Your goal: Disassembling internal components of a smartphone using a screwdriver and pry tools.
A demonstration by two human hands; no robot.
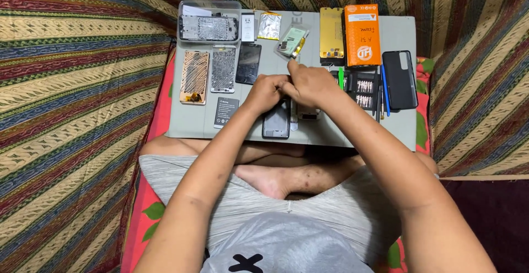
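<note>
Head view shows the left hand (266, 92) and the right hand (308, 84) pressed together over a dark grey rectangular phone body (276, 123) lying on a grey work mat (193, 124); both hands are curled shut as if pinching something small, though what the fingers grip is hidden. Judging by the layout, the dismantling looks well advanced: a gold perforated phone frame (194, 77), a silver metal mid-frame (223, 69), a black glass screen panel (248, 62) and a dark flat battery (226, 112) lie apart to the left, while reassembly seems undone. An orange cardboard box (362, 35), a black phone back cover (400, 79) and a screwdriver bit set (363, 88) sit right. The mat rests before crossed legs on striped woven fabric (71, 113).
</note>
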